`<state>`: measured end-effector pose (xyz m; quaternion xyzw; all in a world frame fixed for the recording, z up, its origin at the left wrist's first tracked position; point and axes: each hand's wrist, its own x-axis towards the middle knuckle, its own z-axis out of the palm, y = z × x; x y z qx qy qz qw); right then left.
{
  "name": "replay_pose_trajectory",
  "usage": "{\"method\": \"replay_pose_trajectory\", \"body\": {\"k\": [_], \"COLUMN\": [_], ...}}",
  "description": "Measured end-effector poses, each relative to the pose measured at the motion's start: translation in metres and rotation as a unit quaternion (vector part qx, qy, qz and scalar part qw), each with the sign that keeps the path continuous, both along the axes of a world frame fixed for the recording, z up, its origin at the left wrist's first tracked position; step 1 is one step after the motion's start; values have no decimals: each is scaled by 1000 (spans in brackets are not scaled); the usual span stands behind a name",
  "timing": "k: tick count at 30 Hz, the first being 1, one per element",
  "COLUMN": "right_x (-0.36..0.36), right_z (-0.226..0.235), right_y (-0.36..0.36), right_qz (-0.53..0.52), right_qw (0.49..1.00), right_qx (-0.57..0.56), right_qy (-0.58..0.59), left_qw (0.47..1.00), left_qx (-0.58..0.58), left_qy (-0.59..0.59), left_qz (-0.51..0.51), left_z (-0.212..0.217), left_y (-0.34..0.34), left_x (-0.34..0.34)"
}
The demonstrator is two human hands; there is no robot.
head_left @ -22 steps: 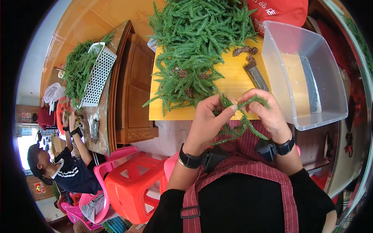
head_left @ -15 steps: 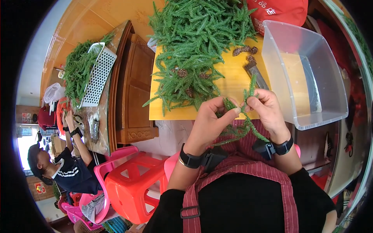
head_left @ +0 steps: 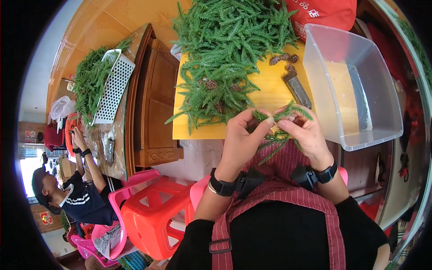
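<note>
Both hands meet over the near edge of the yellow table (head_left: 198, 132), pinching one green artificial pine sprig (head_left: 280, 137). My left hand (head_left: 243, 138) grips it between thumb and forefinger. Close beside it, my right hand (head_left: 306, 133) holds the sprig's upper part, with needled tips showing above and below the fingers. Exactly what lies between the fingertips is hidden. Just beyond the hands sit a dark bundle of thin strips (head_left: 298, 91) and several brown pine cones (head_left: 283, 57). To the left lies a group of pine sprigs (head_left: 218, 101) with cones among them.
A large heap of green sprigs (head_left: 234, 31) covers the table's far part. At right stands a clear plastic bin (head_left: 373, 90), with a red bag (head_left: 324, 13) behind it. Left are a red stool (head_left: 155, 216), a wooden cabinet (head_left: 155, 103), a white perforated basket (head_left: 114, 87) and a seated co-worker (head_left: 85, 193).
The sprig has turned in my fingers, its upper tip now leaning right instead of standing upright. My hands have drawn closer together. The co-worker's hands have shifted slightly.
</note>
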<state>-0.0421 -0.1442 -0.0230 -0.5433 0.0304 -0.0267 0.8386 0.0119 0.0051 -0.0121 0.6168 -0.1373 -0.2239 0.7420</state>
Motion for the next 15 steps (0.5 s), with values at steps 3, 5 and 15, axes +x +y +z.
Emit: {"method": "replay_pose_trajectory", "body": {"k": [3, 5, 15], "right_x": [-1, -1, 3], "right_z": [2, 3, -2], "right_y": [0, 3, 9], "right_qz": [-12, -34, -89], "right_qw": [999, 998, 988], "right_qx": [-34, -56, -70], "right_qy": [17, 10, -101], "left_qw": [999, 1000, 999], "left_qx": [-2, 2, -32], "left_qy": [37, -2, 6], "left_qz": [-8, 8, 26], "left_z": [-1, -2, 1], "left_y": [0, -2, -6], "left_x": [-1, -1, -2]}}
